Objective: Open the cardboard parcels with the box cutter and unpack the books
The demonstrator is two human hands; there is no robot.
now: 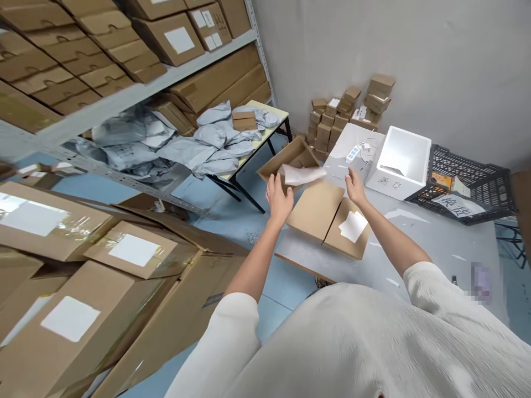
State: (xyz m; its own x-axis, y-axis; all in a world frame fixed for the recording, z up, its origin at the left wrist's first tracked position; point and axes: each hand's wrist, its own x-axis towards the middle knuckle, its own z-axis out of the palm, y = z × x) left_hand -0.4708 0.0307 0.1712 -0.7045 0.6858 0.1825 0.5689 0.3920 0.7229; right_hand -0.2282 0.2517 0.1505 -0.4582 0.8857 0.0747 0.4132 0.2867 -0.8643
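Observation:
An open cardboard box (276, 162) stands at the table's left edge, with a pale pinkish wrapped package (305, 175) lying across its opening. My left hand (279, 198) is at the near side of this box and beside the package, fingers apart; whether it touches either one I cannot tell. My right hand (355, 187) is raised over the table, open and holding nothing. Between my forearms lies a closed cardboard box (316, 209), and a white paper (353, 226) rests on its right part.
On the grey table (398, 243) are a white foam box (402, 160), a black crate (468, 182) and a white power strip (352, 153). Grey plastic parcels (215, 138) cover a side table. Shelves (157, 72) and stacked cartons (95, 309) fill the left; small boxes (332, 119) stand by the wall.

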